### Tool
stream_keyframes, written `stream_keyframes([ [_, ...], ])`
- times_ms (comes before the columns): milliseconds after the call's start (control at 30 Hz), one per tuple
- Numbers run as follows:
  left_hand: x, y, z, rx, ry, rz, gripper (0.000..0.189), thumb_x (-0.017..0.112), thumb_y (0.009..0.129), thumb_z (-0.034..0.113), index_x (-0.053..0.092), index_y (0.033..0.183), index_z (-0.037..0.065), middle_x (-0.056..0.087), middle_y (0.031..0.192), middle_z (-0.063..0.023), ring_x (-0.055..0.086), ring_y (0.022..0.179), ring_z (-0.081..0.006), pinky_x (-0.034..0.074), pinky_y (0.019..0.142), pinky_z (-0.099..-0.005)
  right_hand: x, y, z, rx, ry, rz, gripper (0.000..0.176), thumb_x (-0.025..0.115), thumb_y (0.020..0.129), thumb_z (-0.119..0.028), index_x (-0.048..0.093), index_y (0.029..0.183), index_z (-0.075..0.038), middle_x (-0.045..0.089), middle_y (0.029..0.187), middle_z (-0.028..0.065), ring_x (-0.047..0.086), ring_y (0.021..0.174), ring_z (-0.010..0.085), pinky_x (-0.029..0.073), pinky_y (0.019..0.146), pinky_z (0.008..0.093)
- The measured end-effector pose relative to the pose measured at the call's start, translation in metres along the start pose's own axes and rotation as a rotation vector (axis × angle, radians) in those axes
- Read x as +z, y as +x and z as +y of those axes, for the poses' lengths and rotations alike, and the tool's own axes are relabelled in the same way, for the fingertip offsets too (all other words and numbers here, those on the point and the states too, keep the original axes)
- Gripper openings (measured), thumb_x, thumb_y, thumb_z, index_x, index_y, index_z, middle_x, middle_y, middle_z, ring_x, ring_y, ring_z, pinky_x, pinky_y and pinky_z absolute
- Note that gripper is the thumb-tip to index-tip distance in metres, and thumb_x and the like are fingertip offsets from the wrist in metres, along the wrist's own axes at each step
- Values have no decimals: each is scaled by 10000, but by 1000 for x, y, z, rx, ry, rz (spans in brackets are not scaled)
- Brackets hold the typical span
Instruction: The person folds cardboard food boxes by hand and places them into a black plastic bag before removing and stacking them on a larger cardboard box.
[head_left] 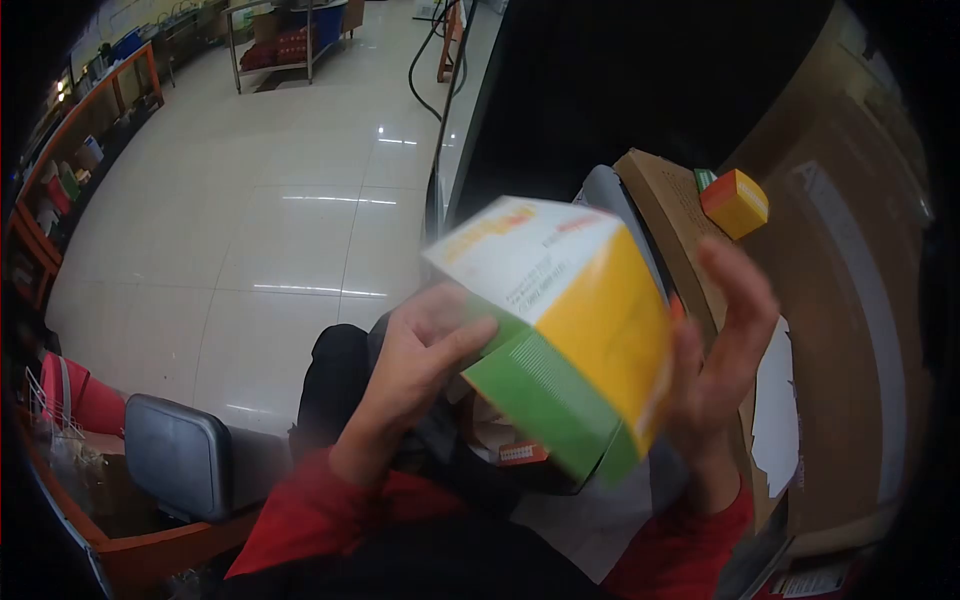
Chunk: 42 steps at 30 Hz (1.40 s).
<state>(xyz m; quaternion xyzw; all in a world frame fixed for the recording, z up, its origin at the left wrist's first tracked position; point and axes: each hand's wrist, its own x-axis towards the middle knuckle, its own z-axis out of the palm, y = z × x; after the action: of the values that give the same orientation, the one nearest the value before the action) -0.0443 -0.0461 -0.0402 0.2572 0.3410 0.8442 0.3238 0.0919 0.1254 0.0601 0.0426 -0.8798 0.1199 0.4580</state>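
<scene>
A white, yellow and green cardboard box (560, 330) is held tilted in mid-air between 2 hands, gripped at its lower-left edge by the left hand (415, 375) and braced on its yellow face by the open-fingered right hand (720, 350), near a small orange carton (735, 203).

Motion blur is smearing the white, yellow and green cardboard box (560, 330), making its print unreadable, and the box is hiding the right hand (725, 345) palm.

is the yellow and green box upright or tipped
Tipped: the box slants between the left hand and right hand, a corner pointing down.
</scene>
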Motion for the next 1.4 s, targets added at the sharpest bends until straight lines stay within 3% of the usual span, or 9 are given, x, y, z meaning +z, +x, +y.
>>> stream_keyframes([
  [67, 11, -1, -3, 128, 28, 80, 257, 615, 815, 59, 543, 1040, -44, 621, 983, -107, 598, 854, -131, 470, 778, -251, -1, -3, -35, -122, -119, -209, 439, 647, 790, -287, 476, 1145, -93, 501, 1143, 146, 495, 1046, 247, 371, 933, 388],
  [467, 34, -20, -12, 555, 90, 194, 129, 619, 800, -22, 569, 915, -51, 641, 894, -139, 614, 809, -142, 493, 722, -250, 9, -16, -41, -224, -86, -281, 309, 711, 715, -249, 632, 965, -86, 583, 988, 92, 574, 906, 221, 490, 848, 419],
  [667, 43, -23, -10, 586, 93, 207, 148, 637, 784, -26, 571, 915, -48, 642, 891, -149, 615, 800, -145, 494, 717, -254, 13, -20, -36, -314, -107, -297, 401, 746, 672, -155, 595, 1039, -96, 549, 1006, 74, 567, 921, 232, 470, 881, 439],
  [767, 42, -23, -11, 596, 107, 198, 154, 620, 796, -25, 557, 933, -53, 638, 891, -158, 622, 791, -157, 509, 698, -266, 15, -19, -35, -306, -81, -241, 258, 584, 823, -266, 623, 1008, -90, 566, 986, 88, 562, 925, 252, 459, 871, 475],
  [967, 43, -23, 1, 438, -103, 158, 168, 584, 813, -39, 522, 967, -63, 636, 871, -169, 635, 758, -188, 533, 640, -282, 16, -17, -36, -432, -288, -137, 157, 555, 838, -166, 640, 963, -121, 573, 930, 51, 559, 926, 189, 416, 923, 461],
  [1067, 39, -23, -3, 480, 1, 170, 177, 581, 811, -47, 526, 978, -75, 635, 873, -175, 634, 759, -187, 531, 634, -271, 11, -21, -42, -402, -292, -195, 166, 622, 776, -104, 640, 939, -127, 570, 924, 24, 566, 882, 151, 404, 927, 461],
  [1167, 29, -18, -18, 856, 484, 234, 248, 606, 788, -51, 531, 1024, -73, 643, 864, -167, 638, 746, -195, 523, 634, -264, 6, -12, -43, -197, -4, -266, 178, 682, 710, -93, 642, 882, -114, 575, 856, 18, 576, 779, 139, 391, 923, 460],
  [1267, 33, -23, -28, 883, 996, 334, 308, 655, 757, 17, 566, 1050, -11, 622, 974, -169, 616, 860, -238, 477, 766, -328, 6, -11, -39, -32, 161, -167, 204, 720, 618, -66, 636, 801, -100, 568, 736, 21, 562, 659, 135, 396, 892, 436],
  [1400, 41, -32, -30, 629, 1012, 249, 311, 659, 768, 75, 583, 1064, 18, 612, 1019, -150, 601, 907, -232, 453, 819, -336, 12, -13, -35, 58, 217, -113, 184, 706, 580, -49, 621, 739, -87, 541, 636, 18, 522, 576, 136, 403, 855, 407],
])
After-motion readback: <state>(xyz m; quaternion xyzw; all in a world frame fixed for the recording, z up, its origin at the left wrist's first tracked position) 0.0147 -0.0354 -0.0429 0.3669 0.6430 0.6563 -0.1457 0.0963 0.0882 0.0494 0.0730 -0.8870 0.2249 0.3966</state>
